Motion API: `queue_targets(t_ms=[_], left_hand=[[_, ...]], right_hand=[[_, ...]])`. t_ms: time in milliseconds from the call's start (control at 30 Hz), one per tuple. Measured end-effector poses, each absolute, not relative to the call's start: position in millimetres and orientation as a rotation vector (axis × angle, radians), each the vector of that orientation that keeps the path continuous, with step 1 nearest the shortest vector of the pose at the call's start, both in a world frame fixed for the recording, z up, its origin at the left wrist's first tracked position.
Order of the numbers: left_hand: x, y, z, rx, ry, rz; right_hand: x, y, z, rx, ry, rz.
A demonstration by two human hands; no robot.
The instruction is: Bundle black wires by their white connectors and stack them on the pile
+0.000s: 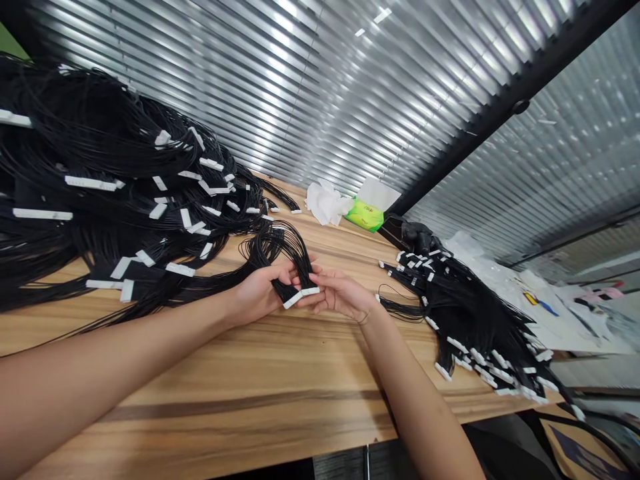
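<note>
Both hands meet over the middle of the wooden table [240, 393], holding the ends of a black wire harness [295, 243]. My left hand [263, 293] is closed on one end, just behind a white connector [293, 300]. The fingers of my right hand [343, 293] pinch the other end beside a second white connector [311, 291]. The two connectors sit side by side, their ends touching or nearly so. From them the wires loop up and back toward the left. Some fingertips are hidden behind the wires.
A large heap of black wire harnesses [100, 147] with white connectors fills the left. Another pile [465, 300] lies at the right. Crumpled white tissue [325, 202] and a green tissue pack [365, 215] stand at the back by metallic blinds [280, 80]. Yellow-and-blue pliers [540, 303] lie far right.
</note>
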State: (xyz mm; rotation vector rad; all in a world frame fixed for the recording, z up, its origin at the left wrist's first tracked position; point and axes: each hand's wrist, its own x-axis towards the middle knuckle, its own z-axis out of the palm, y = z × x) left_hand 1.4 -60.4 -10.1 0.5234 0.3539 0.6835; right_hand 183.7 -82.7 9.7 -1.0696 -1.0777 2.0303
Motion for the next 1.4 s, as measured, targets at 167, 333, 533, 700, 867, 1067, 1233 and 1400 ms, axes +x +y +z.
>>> queue_targets(t_ms=[167, 333, 533, 700, 867, 1067, 1233, 1400], left_hand=[[2, -59, -12, 0.535, 0.399, 0.744], [1, -57, -7, 0.516, 0.466, 0.851], [0, -59, -5, 0.531, 0.475, 0.898], [0, -61, -3, 0.545, 0.472, 0.92], [-1, -60, -2, 0.618, 0.493, 0.924], [6, -56, -9, 0.709, 0.48, 0.922], [12, -55, -20, 0.818, 0.524, 0.909], [14, -58, -29, 1.067, 0.587, 0.897]], right_hand=[[175, -82, 2, -1.091, -0.979, 1.972], [145, -90, -15, -1.08, -0.846, 1.727], [120, -103, -19, -1.11, -0.751, 1.481], [122, -103, -17, -1.152, -0.746, 1.532], [123, -102, -17, -1.173, -0.861, 1.542], [128, -99, -14, -1.12, -0.927, 1.34], [138, -93, -12, -1.061, -0.857, 1.184], [141, -88, -18, -1.119, -0.883, 1.135]])
